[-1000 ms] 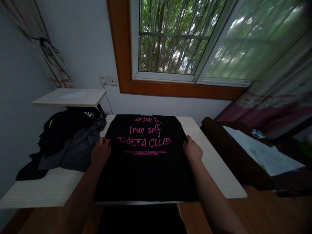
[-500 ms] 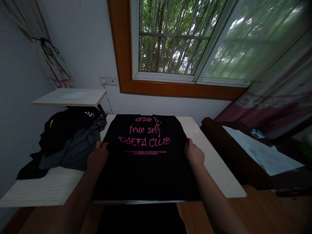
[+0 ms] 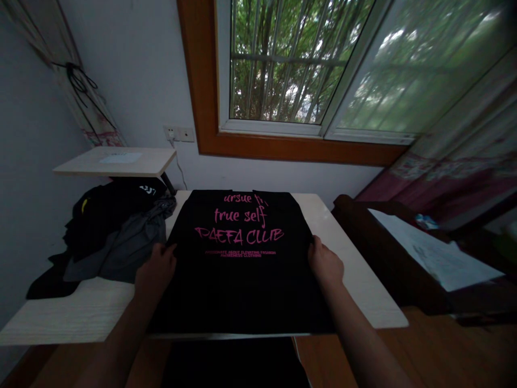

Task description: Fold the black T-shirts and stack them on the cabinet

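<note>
Between 2 hands (image 3: 326, 262) lies a black shirt (image 3: 242, 291).

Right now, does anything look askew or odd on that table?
The heap of clothes left of the flat black shirt looks untidy: crumpled and loosely piled, while the shirt lies smooth. No spill shows.

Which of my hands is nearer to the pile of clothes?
Left. Your left hand is close beside the pile of clothes, at the left edge of the black shirt; your right hand is at its right edge, farther away.
</note>
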Demonstrator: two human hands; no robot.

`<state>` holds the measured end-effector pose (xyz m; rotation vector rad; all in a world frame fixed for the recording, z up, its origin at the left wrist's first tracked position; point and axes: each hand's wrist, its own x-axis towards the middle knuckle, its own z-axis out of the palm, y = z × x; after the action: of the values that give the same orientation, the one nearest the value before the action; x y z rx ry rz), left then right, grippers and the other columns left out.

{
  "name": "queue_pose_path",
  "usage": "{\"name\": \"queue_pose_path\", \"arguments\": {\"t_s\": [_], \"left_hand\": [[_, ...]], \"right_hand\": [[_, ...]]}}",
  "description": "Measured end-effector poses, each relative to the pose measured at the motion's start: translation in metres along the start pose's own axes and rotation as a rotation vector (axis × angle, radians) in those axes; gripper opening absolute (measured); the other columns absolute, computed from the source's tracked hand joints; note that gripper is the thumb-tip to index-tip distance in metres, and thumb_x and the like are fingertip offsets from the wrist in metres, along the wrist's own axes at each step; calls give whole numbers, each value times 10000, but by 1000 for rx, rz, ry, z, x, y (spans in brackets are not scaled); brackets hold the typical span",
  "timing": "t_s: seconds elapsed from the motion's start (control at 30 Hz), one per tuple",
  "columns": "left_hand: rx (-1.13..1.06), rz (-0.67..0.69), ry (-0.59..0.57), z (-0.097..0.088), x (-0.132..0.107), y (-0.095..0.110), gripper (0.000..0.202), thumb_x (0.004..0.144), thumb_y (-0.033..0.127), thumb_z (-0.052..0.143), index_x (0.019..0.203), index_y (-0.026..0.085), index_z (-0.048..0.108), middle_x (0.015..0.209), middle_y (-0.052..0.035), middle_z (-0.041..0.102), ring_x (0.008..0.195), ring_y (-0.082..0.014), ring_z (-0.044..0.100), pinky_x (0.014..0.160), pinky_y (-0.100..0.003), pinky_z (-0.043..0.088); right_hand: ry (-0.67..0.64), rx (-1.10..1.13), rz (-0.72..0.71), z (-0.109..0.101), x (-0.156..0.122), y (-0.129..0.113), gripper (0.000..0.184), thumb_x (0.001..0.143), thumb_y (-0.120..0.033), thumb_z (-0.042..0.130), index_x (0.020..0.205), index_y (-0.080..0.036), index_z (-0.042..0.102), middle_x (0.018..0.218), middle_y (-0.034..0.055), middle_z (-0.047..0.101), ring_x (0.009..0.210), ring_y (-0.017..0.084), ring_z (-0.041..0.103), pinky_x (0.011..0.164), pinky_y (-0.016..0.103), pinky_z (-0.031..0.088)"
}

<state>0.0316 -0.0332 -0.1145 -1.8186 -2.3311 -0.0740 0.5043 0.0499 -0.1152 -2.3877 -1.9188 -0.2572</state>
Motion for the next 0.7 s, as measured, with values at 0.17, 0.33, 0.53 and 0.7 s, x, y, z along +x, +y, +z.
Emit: {"name": "queue_pose_path", "arguments": {"t_s": [0.17, 0.33, 0.53, 0.7], "left_hand": [[7, -15, -4, -3, -11, -5, 460, 1033, 328, 334, 1423, 282, 574, 1265, -118, 536, 712, -153, 633, 543, -266, 463], [-49, -39, -58, -10, -15, -7, 471, 986, 283, 431, 1438, 279, 563, 1149, -111, 561, 727, -159, 621, 605, -280, 510], [-31, 8, -91, -11, -22, -14, 502, 943, 216, 453, 1418, 296, 595, 1140, -117, 602, 878, -217, 661, 672, -300, 547], [-4, 196, -160, -6, -33, -29, 535, 878, 97, 457, 1306, 315, 692, 1367, -120, 607, 1129, -294, 604, 725, -374, 580]], "right_hand": [[-20, -7, 1, -4, -7, 2, 431, 1063, -382, 324, 1414, -192, 487, 991, 135, 744, 817, 266, 739, 707, 345, 525], [-53, -6, -4, -5, -8, 4, 434, 1068, -400, 299, 1403, -196, 485, 980, 130, 749, 804, 264, 742, 704, 342, 523], [-85, -8, -6, -7, -11, 7, 443, 1068, -395, 273, 1406, -208, 489, 982, 125, 751, 803, 281, 743, 692, 362, 530], [-107, 1, -19, -10, -19, 16, 440, 1068, -396, 271, 1406, -209, 482, 1005, 133, 752, 808, 287, 744, 683, 370, 530]]}}
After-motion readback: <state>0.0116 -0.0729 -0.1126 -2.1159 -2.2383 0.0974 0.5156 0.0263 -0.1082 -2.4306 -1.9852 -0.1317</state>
